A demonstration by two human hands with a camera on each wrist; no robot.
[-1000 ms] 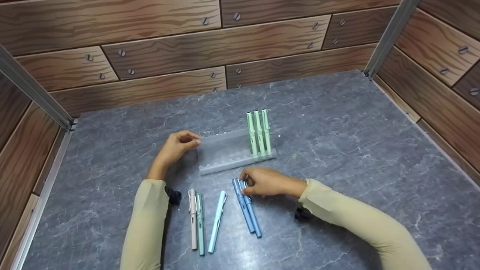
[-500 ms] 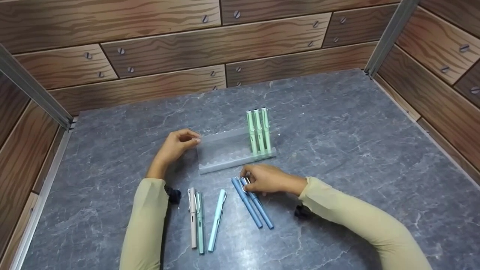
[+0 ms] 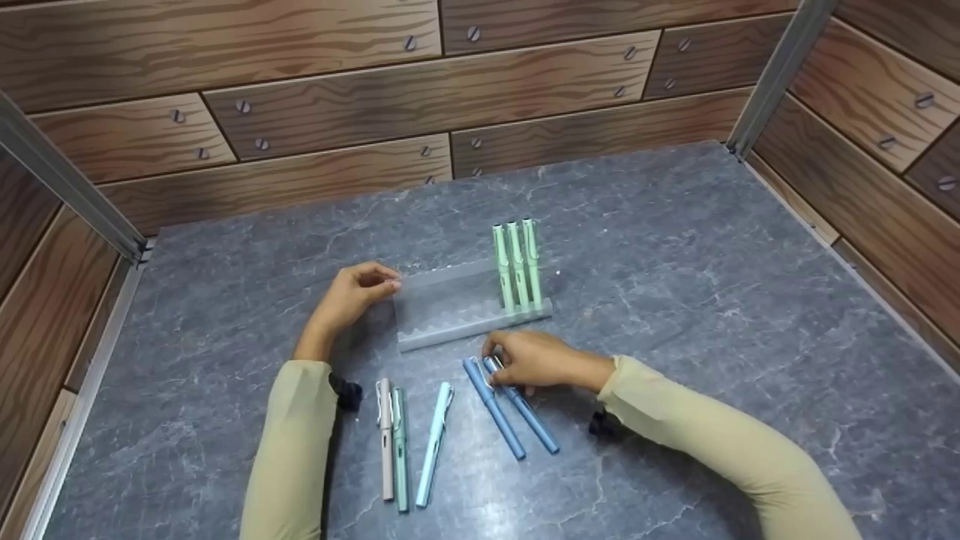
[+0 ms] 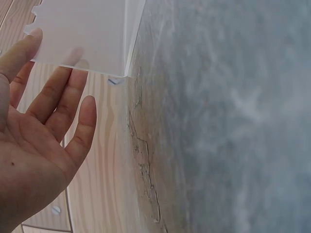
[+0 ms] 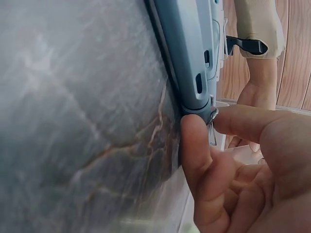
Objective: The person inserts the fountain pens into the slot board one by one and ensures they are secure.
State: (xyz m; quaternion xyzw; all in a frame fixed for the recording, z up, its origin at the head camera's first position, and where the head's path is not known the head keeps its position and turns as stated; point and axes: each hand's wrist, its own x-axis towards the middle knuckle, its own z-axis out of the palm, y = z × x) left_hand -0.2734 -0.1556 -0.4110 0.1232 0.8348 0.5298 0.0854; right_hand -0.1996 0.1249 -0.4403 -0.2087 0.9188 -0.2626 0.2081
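Note:
My left hand [image 3: 351, 298] pinches the left edge of a clear plastic pen rack [image 3: 442, 296]; in the left wrist view the thumb lies in front of the sheet [image 4: 92, 39] and fingertips show through from behind. Three light green pens [image 3: 517, 270] stand slanted in the rack's right-hand slots. Just in front of the rack, my right hand [image 3: 544, 360] pinches a blue pen [image 3: 536, 424] near its clip end, between thumb and index finger. In the right wrist view that pen [image 5: 187, 53] lies close along the tabletop. A second blue pen [image 3: 496, 416] lies to its left.
Left of the blue pens lie a light blue pen [image 3: 435, 446], a teal pen [image 3: 400, 450] and a greyish-pink pen [image 3: 386, 442]. The grey marbled tabletop [image 3: 675, 262] is bounded by wood-patterned walls [image 3: 337, 97] at the back and sides.
The gripped blue pen's lower end has swung to the right, and the two blue pens now lie apart. The left hand and the rack have stayed in place.

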